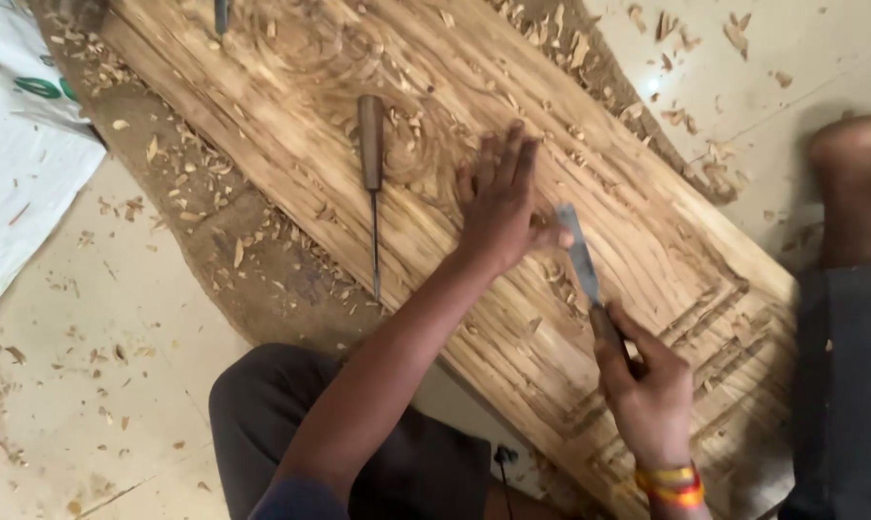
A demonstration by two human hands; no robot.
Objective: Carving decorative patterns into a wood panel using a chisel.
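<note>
Chip-strewn floor, carved wooden panel (512, 241). Left hand (501, 197) flat on panel, fingers apart; right hand (647, 385) fingers clamped on chisel (580, 260).

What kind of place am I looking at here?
Most likely a woodcarving workshop, with work done on the floor. A long carved plank lies among wood chips, a spare chisel rests on it, and the right hand holds another chisel beside the left hand.

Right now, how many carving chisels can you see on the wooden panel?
2 for certain: a brown wooden-handled chisel lying loose on the carved wooden panel, and a flat steel chisel in the right hand. A third may show at the top edge.
</note>
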